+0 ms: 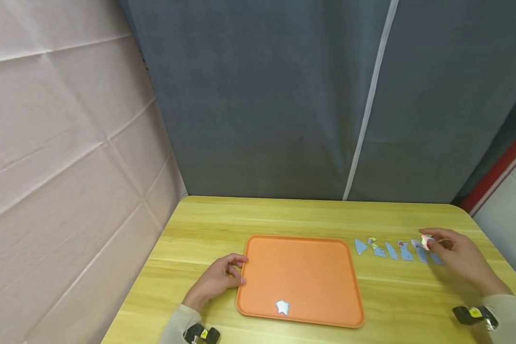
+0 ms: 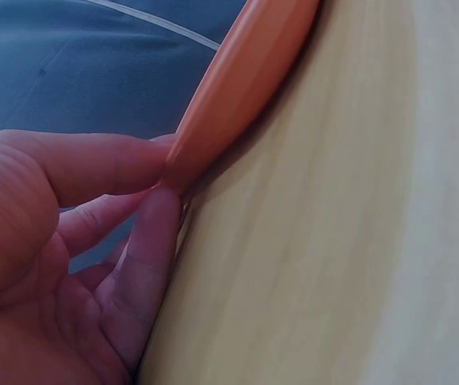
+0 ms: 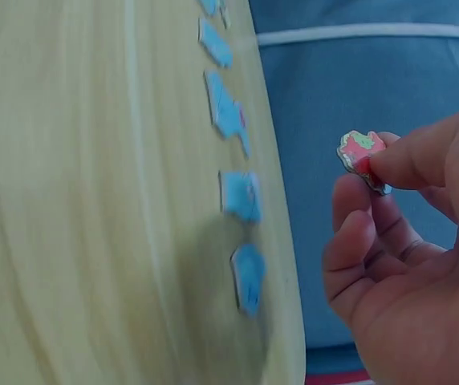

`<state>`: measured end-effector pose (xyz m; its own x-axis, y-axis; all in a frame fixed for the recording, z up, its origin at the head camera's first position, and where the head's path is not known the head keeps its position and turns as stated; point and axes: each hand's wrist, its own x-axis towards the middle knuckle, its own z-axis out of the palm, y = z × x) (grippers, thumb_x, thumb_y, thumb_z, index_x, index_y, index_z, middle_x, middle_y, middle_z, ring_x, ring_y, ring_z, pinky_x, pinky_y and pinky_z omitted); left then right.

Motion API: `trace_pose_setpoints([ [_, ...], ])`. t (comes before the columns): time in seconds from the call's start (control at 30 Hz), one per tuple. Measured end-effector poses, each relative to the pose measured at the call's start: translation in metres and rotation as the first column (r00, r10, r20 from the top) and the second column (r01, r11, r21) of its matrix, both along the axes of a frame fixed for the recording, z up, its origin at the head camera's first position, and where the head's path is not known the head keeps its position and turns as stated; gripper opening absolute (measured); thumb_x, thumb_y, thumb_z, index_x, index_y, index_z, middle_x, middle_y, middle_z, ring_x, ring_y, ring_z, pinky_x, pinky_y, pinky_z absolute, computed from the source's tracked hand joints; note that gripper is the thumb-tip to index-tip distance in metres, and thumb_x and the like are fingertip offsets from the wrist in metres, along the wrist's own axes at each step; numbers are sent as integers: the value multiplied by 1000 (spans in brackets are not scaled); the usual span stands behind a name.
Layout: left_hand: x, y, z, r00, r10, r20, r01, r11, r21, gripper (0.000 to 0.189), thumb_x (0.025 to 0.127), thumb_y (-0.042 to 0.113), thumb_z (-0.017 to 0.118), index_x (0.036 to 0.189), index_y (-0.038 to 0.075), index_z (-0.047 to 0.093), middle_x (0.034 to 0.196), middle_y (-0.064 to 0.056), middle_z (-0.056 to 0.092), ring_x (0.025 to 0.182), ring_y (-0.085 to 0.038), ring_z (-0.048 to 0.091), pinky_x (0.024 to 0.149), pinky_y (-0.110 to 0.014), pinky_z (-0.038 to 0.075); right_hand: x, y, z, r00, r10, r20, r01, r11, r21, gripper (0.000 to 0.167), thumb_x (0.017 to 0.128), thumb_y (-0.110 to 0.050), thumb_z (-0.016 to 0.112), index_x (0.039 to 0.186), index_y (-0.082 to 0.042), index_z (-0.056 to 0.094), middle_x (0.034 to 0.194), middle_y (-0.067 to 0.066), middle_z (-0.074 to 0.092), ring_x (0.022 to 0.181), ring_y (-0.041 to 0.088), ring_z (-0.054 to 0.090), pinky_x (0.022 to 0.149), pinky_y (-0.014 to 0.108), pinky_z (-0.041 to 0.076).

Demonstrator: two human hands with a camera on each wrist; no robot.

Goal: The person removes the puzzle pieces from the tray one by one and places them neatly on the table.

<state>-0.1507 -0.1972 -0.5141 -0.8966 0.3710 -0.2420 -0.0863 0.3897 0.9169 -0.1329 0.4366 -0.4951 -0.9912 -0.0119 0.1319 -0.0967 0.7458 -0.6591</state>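
My right hand (image 1: 460,255) pinches a small puzzle piece (image 3: 361,152) between thumb and fingers, raised above the table's right side. Red and green patches show on its face. Beneath and to the left of that hand, several light-blue puzzle pieces (image 1: 406,252) lie in a row on the wood. My left hand (image 1: 217,279) holds the left rim of an orange tray (image 1: 301,272), its thumb and fingertips meeting at the edge in the left wrist view. Inside the tray, near the front rim, lies one whitish puzzle piece (image 1: 282,307) with a bluish edge.
The yellow wood-grain table (image 1: 215,215) has rounded back corners. A dark grey-blue curtain (image 1: 258,105) hangs behind it, and pale creased cloth (image 1: 69,167) covers the left side. At the far right stands a red-edged white panel (image 1: 509,205).
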Motion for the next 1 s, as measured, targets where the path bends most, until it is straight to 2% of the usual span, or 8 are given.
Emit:
trace_pose_setpoints([
  [0.17,0,-1,-1,1000,-1,-1,1,1000,6,56,89,9,85,141,12,64,128,-14,59,98,-23,62,75,-27,55,1,14,-6,999,-22,30,21,999,29,38,110,-21,59,141,1,63,103,-21,66,83,-14,59,63,24,50],
  [0.4,0,0,-3,1000,-4,-12,4,1000,-6,56,89,9,85,141,12,64,129,-14,60,97,-22,63,75,-28,55,5,31,-16,996,-80,25,78,994,79,36,110,-20,58,137,3,64,98,-22,67,80,-19,54,62,20,45],
  [0.5,0,0,-3,1000,-5,-16,4,1000,-9,55,89,9,85,140,12,65,129,-13,60,97,-22,63,76,-28,55,7,38,-19,994,-94,46,89,991,100,36,110,-20,57,137,3,64,103,-10,73,80,-21,50,62,19,44],
  [0.57,0,0,-3,1000,-4,-16,4,1000,-9,55,89,8,85,140,12,65,128,-13,60,97,-22,63,76,-28,55,8,44,-22,994,-96,54,89,989,120,36,110,-19,57,136,3,65,108,3,76,80,-23,47,62,20,43],
  [0.63,0,0,-4,1000,-4,-15,4,1000,-9,55,89,8,85,140,12,65,128,-13,60,97,-22,63,76,-28,55,8,48,-25,993,-105,60,96,985,146,34,109,-17,58,135,4,66,113,24,74,79,-23,45,62,20,43],
  [0.67,0,0,-4,1000,-4,-15,4,1000,-9,55,89,8,85,140,12,65,128,-13,60,97,-22,63,76,-27,55,8,50,-26,992,-107,61,96,984,153,34,109,-16,59,134,5,66,114,27,73,79,-23,44,62,22,44],
  [0.77,0,0,-4,1000,-5,-17,5,1000,-10,55,89,9,85,140,13,65,128,-13,60,97,-22,62,76,-28,55,8,54,-30,993,-106,52,95,981,171,32,108,-15,60,131,6,67,114,31,72,78,-20,46,62,24,45],
  [1.0,0,-1,-3,1000,-10,-15,10,1000,-5,55,90,10,84,141,13,64,129,-13,60,97,-22,63,75,-28,55,11,62,-34,993,-111,46,100,976,194,34,105,-18,67,128,8,68,106,26,74,73,-22,45,59,20,43],
])
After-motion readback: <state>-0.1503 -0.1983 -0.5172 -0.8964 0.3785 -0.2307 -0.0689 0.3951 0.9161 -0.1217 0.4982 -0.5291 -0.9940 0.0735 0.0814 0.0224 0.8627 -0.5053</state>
